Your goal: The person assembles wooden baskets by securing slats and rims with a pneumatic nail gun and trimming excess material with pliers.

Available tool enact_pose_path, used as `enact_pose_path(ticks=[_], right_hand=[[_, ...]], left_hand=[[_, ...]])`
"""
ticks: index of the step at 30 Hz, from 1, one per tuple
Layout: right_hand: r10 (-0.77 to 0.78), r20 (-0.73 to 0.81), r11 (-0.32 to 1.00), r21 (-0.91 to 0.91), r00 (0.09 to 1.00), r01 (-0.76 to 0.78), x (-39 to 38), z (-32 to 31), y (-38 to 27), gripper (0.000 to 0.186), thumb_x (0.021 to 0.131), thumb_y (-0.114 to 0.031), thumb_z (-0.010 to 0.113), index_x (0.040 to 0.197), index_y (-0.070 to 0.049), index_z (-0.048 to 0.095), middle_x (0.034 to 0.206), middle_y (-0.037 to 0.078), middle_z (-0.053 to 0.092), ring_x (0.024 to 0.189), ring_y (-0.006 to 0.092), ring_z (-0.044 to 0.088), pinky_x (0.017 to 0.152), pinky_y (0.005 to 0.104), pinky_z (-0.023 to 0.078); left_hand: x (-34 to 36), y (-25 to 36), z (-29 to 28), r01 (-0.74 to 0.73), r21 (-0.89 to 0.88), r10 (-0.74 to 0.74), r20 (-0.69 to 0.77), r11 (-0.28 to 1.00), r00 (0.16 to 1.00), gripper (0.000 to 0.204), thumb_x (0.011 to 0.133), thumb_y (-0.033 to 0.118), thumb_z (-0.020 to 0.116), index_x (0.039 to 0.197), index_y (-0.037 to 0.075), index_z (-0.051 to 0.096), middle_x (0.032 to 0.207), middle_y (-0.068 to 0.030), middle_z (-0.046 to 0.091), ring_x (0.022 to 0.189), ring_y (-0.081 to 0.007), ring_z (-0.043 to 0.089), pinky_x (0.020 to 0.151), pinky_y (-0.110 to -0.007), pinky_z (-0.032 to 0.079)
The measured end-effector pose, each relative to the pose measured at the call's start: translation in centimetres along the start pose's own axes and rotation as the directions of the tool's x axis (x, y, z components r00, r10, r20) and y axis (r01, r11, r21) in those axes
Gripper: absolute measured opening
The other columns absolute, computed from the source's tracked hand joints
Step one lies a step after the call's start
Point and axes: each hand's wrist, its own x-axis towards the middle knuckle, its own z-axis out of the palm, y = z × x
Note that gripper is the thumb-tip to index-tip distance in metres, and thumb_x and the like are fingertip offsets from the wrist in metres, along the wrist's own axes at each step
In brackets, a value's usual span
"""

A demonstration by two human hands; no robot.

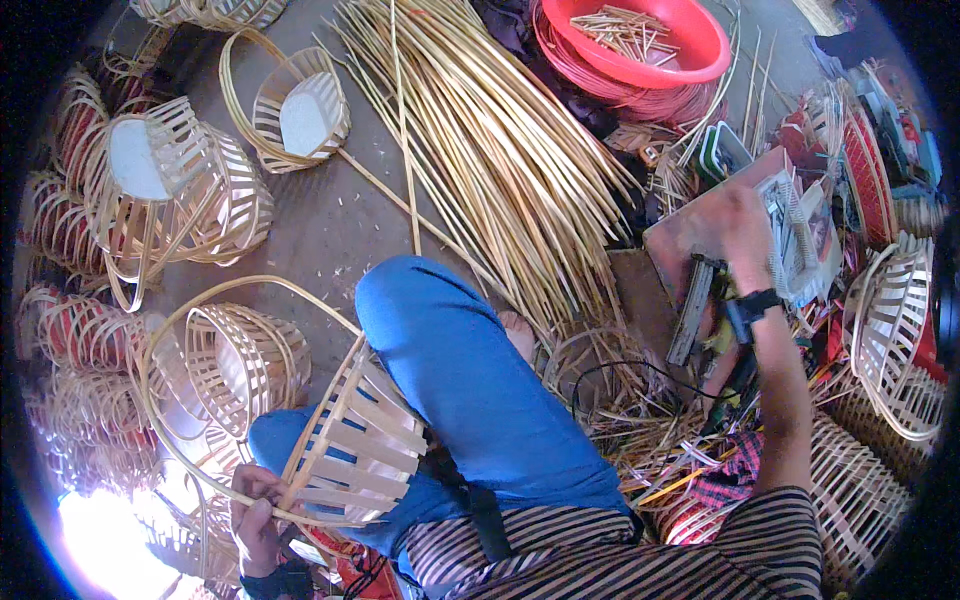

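Note:
A woven strip basket [357, 445] with a tall looped handle lies on its side against my blue-trousered legs. My left hand [258, 505] grips its rim and the foot of the handle at the lower left. My right hand [742, 225] is stretched out over a worn board [680, 225] at the right, beside a clear plastic tray [795, 235] of small items. Its fingers are bent downward and slightly blurred, so I cannot tell what they hold. A black stapler-like tool [685, 320] lies just below that hand, partly hidden.
Long pale strips [480, 170] cover the upper middle floor [370, 220]. A pink-red basin [630, 35] of short sticks sits behind them. Finished baskets [180, 200] crowd the left, with more baskets [890, 330] at the right. Loose offcuts and a dark cable [640, 365] lie beside my leg.

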Motion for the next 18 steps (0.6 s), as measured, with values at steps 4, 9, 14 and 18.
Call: enact_pose_path(ticks=[4, 9, 14, 18], right_hand=[[-0.095, 0.375, 0.83, 0.542, 0.922, -0.134, -4.1, 8.1, -8.4, 0.02, 0.069, -0.009, 0.053, 0.087, 0.001, 0.051, 0.083, 0.017, 0.052, 0.076, 0.0295, 0.052, 0.067, 0.0355, 0.042], [-0.199, 0.701, 0.864, 0.455, 0.685, -0.215, -10.0, 17.2, -13.6, 0.041, 0.07, -0.011, 0.055, 0.106, 0.002, 0.04, 0.106, 0.021, 0.043, 0.089, 0.0306, 0.049, 0.078, 0.0338, 0.04], [-0.076, 0.556, 0.859, 0.458, 0.828, -0.228, -11.4, 19.3, -15.5, 0.035, 0.067, -0.01, 0.052, 0.098, 0.002, 0.042, 0.097, 0.023, 0.046, 0.087, 0.0377, 0.046, 0.076, 0.0398, 0.039], [0.066, 0.684, 0.851, 0.342, 0.727, -0.399, -12.2, 20.2, -17.7, 0.03, 0.069, -0.018, 0.054, 0.089, 0.003, 0.043, 0.079, 0.024, 0.051, 0.079, 0.0387, 0.05, 0.069, 0.0422, 0.04]], left_hand=[[0.4, 0.3, 0.0, 0.014, 0.024, -0.015, 0.044, 1.0, 0.999, 0.039, 0.065, 0.03, 0.054, 0.085, 0.001, 0.038, 0.066, -0.0095, 0.048, 0.055, -0.0154, 0.051, 0.051, -0.023, 0.044], [-0.4, 0.3, -0.1, 0.009, 0.053, -0.01, 0.021, 0.999, 1.0, 0.044, 0.064, 0.037, 0.057, 0.082, 0.002, 0.039, 0.063, -0.008, 0.046, 0.052, -0.0138, 0.047, 0.047, -0.021, 0.039], [-1.7, 0.8, 0.6, 0.037, 0.078, -0.034, -0.049, 0.996, 0.998, 0.044, 0.063, 0.039, 0.058, 0.079, 0.002, 0.04, 0.062, -0.0065, 0.044, 0.05, -0.0121, 0.044, 0.045, -0.021, 0.035], [-1.8, 0.6, 1.3, -0.006, 0.079, 0.014, -0.108, 0.997, 0.994, 0.041, 0.063, 0.037, 0.056, 0.078, 0.002, 0.04, 0.063, -0.0071, 0.045, 0.054, -0.0135, 0.044, 0.049, -0.022, 0.035]])
